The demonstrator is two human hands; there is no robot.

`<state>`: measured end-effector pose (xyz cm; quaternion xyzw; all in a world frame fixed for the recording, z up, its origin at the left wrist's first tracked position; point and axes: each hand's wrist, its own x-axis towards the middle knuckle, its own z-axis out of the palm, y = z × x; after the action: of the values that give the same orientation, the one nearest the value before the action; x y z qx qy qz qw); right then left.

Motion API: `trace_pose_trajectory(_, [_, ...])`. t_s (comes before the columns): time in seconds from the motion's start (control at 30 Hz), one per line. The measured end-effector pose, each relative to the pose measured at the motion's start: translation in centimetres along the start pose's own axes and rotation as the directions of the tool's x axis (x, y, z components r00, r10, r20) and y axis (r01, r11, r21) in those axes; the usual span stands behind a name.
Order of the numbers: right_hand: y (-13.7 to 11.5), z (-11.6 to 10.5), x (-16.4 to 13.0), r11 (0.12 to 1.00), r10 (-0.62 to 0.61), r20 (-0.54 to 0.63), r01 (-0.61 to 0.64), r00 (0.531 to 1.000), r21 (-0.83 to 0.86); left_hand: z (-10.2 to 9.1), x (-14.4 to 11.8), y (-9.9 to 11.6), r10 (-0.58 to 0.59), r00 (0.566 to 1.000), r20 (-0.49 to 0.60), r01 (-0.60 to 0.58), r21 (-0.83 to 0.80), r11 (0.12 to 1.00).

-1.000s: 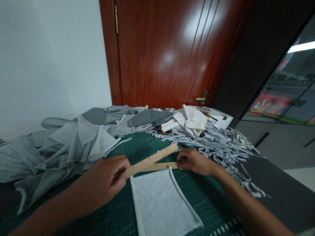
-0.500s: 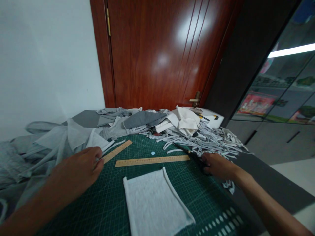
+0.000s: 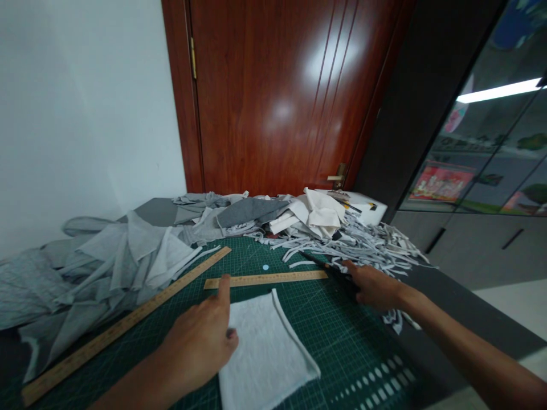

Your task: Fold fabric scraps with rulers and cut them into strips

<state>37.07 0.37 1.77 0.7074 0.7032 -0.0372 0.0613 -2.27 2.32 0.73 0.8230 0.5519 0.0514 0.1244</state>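
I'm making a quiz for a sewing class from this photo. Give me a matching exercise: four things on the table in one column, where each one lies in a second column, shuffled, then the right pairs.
Things
1. short wooden ruler
2. long wooden ruler
3. white cloth piece
4. pile of cut strips

Places
A. slanting along the mat's left edge, beside the grey fabric
B. heaped on the right, behind the right hand
C. flat on the green mat, nearest the camera, under the left hand
D. crosswise on the mat, its left end under the left index finger

Pairs: 1-D, 2-A, 3-C, 4-B
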Motion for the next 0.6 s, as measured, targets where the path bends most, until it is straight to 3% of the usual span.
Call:
trace_pose_trajectory(0.13, [0.3,-0.4,0.0,0.998,0.028,0.0,-0.028,1.0,0.058,0.7,0.5,-0.9,-0.005,0.999,-0.052,-0.006,-0.205,0.979])
trace_pose_trajectory(0.27, [0.8,-0.2,0.7,0.982,0.118,0.011,-0.118,0.993,0.149,0.8,1.4,-1.4,-0.069,0.986,-0.15,-0.028,-0.563,0.826])
trace_pose_trajectory(0.4, [1.5,-0.2,0.5,0.924,0.164,-0.001,-0.153,0.986,0.351,0.0,2.0,-1.6,-0.038,0.999,-0.031,0.001,-0.761,0.649])
trace_pose_trajectory(0.5, [1.2,-0.5,-0.7,0.793,0.109,-0.027,-0.07,0.994,0.606,-0.5,1.9,-1.5,0.017,0.999,0.045,0.032,-0.883,0.469])
trace_pose_trajectory(0.6, [-0.4,-0.4,-1.8,0.523,0.056,-0.102,0.058,0.993,0.85,-0.7,1.8,-1.2,0.024,0.998,0.061,0.05,-0.947,0.316])
